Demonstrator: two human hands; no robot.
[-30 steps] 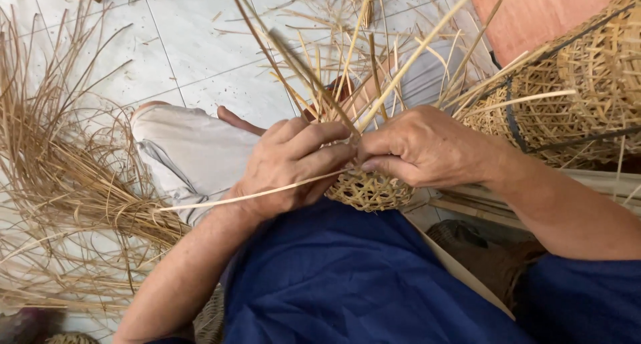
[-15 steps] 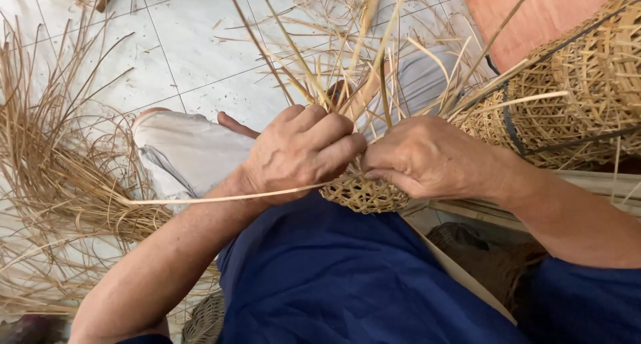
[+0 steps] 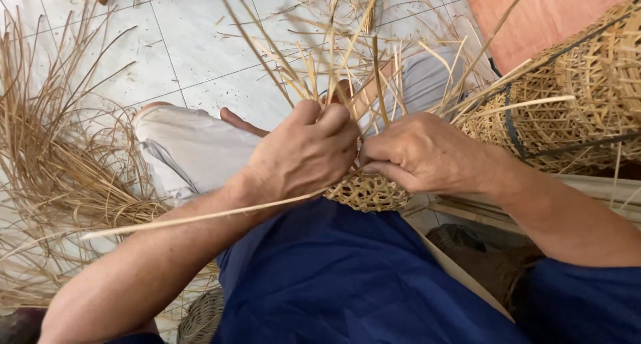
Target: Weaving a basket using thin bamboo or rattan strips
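Head view is showing a person working a small woven basket base in the lap, on dark blue cloth, just below the two hands at the picture's centre. The left hand is curling shut, its fingers folded over a bundle of upright strips, and a long pale strip is running out from under it toward 8 o'clock. The right hand is pinching closed at the rim, thumb and forefinger pressing on something there, though what exactly lies between them I cannot tell. To do this step well, it seems wise to be keeping the long strip flat and untwisted while drawing it snug, with the left hand bracing the uprights so the open weave stays even. The strips are looking thin, flat, dry and springy, straw-coloured, fanning stiffly toward 12 o'clock. The base is showing an open, lattice-like weave. At 2 o'clock larger finished baskets of the same lattice are lying on their sides, and at 9 o'clock a loose heap of strips is spreading over the pale tiled floor.
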